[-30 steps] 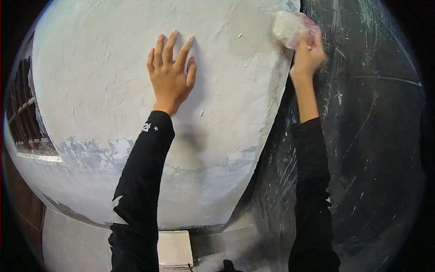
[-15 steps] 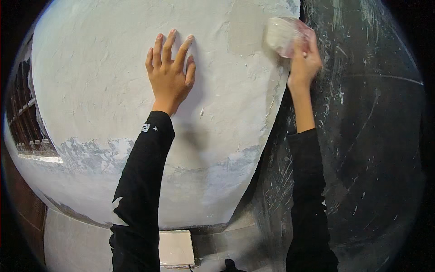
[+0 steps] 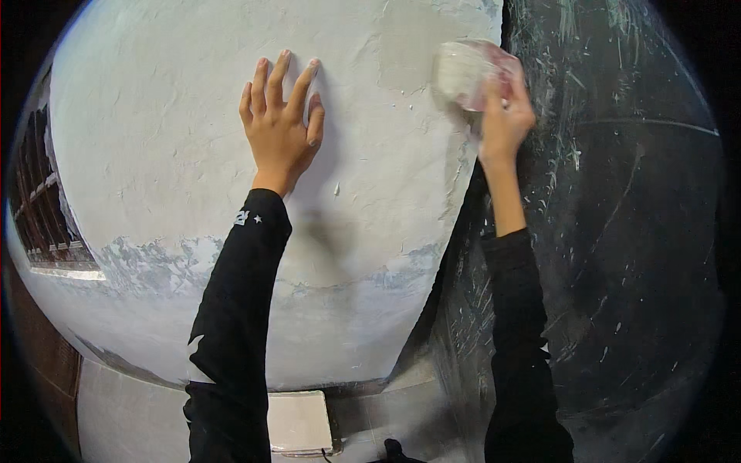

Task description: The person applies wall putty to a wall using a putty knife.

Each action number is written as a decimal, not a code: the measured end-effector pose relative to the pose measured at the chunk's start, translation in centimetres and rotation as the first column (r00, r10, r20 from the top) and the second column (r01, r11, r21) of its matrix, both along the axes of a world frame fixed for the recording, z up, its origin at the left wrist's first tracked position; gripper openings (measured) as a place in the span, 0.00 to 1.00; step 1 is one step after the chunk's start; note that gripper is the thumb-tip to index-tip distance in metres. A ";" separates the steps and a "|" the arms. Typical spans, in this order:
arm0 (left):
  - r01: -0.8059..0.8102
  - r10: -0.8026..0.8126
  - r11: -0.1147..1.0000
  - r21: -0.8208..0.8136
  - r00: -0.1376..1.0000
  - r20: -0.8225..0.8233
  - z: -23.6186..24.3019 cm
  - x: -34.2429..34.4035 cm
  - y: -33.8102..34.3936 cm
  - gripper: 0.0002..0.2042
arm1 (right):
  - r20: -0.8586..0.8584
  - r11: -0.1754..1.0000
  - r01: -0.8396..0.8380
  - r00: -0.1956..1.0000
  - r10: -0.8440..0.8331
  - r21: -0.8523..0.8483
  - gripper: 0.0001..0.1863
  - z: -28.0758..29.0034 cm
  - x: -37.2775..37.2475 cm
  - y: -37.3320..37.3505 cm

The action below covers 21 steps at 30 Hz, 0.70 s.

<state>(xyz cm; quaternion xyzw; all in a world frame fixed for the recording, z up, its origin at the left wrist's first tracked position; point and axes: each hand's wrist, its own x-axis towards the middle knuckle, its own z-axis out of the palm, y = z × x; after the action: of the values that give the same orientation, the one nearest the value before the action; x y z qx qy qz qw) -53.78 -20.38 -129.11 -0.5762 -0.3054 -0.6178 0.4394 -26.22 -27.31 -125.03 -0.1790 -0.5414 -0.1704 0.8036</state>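
A white plastered wall (image 3: pixel 177 139) fills the left and middle of the view. On its upper part rests my left hand (image 3: pixel 279 127), palm toward the surface, fingers spread and holding nothing. At the upper right, my right hand (image 3: pixel 505 116) grips a whitish pad with a reddish side (image 3: pixel 463 73); motion blurs it, so its exact kind is unclear. The pad lies against the wall close to its right edge, beside a smoother, damp-looking patch (image 3: pixel 405 50). Small white blobs dot the plaster just left of it.
A dark, paint-splashed surface (image 3: pixel 617 231) runs down the right side. A shallow rectangular tray (image 3: pixel 297 420) of cream-coloured material sits on the grey floor (image 3: pixel 131 409) below the wall. Far left is a barred opening (image 3: pixel 46 193). Bluish-grey bare patches (image 3: pixel 154 258) cross the lower wall.
My right hand and the pad have slid a little left and down along the wall's right edge. My left hand keeps its place on the plaster; the whole view has shifted slightly.
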 end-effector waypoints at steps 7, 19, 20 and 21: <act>0.030 -0.030 1.000 0.008 1.000 -0.004 0.4 1.0 -0.6 0.24 | 0.137 0.952 0.300 0.948 -0.289 -0.068 0.29 0.3 -0.6 1.1; 0.045 -0.045 0.999 -0.016 0.999 -0.005 0.1 0.2 -0.1 0.23 | 0.103 0.967 0.252 0.963 -0.248 -0.030 0.27 4.1 -3.6 3.2; 0.059 -0.059 0.998 -0.013 0.998 -0.006 0.1 0.7 -0.1 0.23 | 0.108 0.932 0.359 0.926 -0.362 0.048 0.27 4.8 -2.0 4.1; 0.060 -0.060 0.998 -0.013 0.998 -0.007 0.1 0.9 0.0 0.23 | 0.107 0.886 0.447 0.882 -0.459 0.123 0.27 5.1 -0.8 4.7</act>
<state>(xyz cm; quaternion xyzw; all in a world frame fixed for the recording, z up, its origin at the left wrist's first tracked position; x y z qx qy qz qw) -52.93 -20.43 -129.05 -0.5902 -0.2903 -0.6265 0.4182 -27.00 -22.57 -119.96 -0.2505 -0.5283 -0.3905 0.7111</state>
